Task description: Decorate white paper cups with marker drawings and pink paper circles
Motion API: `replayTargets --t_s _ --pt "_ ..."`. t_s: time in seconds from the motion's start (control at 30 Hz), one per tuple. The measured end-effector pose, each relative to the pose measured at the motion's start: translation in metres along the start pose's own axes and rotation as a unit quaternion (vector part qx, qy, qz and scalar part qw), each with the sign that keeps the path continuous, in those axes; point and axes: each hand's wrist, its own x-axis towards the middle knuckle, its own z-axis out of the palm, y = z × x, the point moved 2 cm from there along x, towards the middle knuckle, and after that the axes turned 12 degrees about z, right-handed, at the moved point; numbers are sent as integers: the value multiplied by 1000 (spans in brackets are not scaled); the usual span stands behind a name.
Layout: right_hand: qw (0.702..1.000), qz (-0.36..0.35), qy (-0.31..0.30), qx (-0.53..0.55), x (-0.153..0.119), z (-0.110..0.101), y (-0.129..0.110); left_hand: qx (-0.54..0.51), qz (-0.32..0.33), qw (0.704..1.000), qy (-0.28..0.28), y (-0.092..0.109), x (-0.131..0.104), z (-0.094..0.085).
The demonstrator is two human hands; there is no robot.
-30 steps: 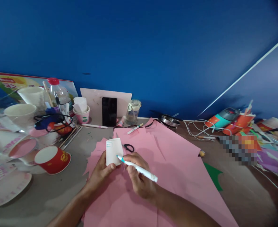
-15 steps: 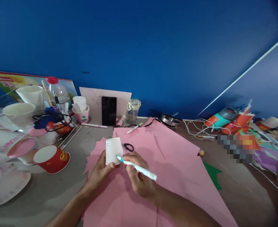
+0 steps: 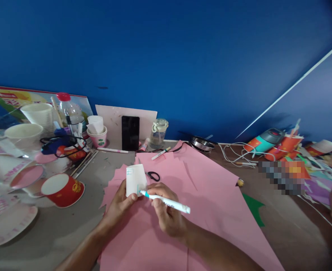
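While the pink sheets (image 3: 211, 210) are lying beneath you, your left hand (image 3: 120, 205) is gripping the white paper piece (image 3: 134, 178) above them, fingers closed on its lower part, and your right hand (image 3: 167, 216) is pinching the white marker (image 3: 175, 204), its tip sitting lower than before, beside a new teal stroke (image 3: 138, 189). Beyond, white cups (image 3: 38, 117) are standing nested, and a pink cup (image 3: 98, 141) is holding white paper (image 3: 96, 125).

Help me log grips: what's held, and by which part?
Left hand: white paper cup, lower end. Right hand: acrylic marker, barrel near its teal tip.
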Motion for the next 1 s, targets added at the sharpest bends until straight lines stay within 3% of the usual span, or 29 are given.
replayTargets --t_s 0.4,0.57,1.0 --pt "1000 -13 10 -11 2 0 2 -1 -7 1000 -18 -2 0 -3" --pt "1000 19 19 11 1 0 9 -43 -28 998 -36 -2 -1 0" --pt "996 72 44 36 3 -4 18 -116 -77 990 -17 20 -1 10"
